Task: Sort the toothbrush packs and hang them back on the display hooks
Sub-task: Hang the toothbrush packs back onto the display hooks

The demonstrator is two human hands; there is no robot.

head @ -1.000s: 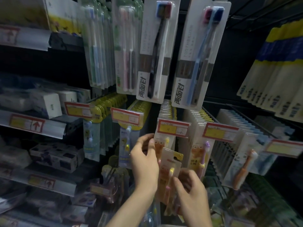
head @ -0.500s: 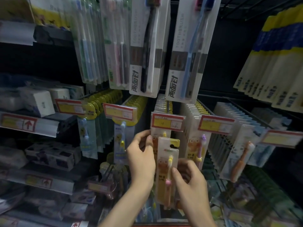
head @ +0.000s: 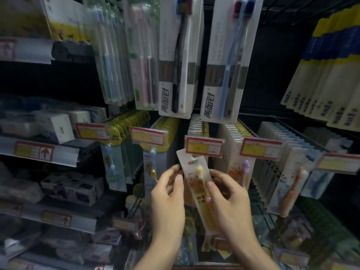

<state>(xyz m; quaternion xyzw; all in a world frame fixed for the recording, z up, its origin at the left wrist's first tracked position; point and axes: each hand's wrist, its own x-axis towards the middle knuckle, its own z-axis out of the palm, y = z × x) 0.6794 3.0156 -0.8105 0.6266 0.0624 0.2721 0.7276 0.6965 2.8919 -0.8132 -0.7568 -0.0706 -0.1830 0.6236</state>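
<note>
Right hand (head: pixel 229 203) and left hand (head: pixel 169 199) are pinched on the toothbrush pack (head: pixel 194 166), which is held near-upright with its top tipped left, hang-hole end just under the price tag (head: pixel 204 147), nearer the left hand.

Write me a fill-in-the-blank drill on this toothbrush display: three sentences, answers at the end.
1. The toothbrush pack, held between the left hand and the right hand, contains a brush with a ____ head.
2. The price tag just above that pack's top edge has a ____ border.
3. The hanging pack just to the right of the held one shows a ____ toothbrush.

Missing words: yellow; red; purple.
</note>
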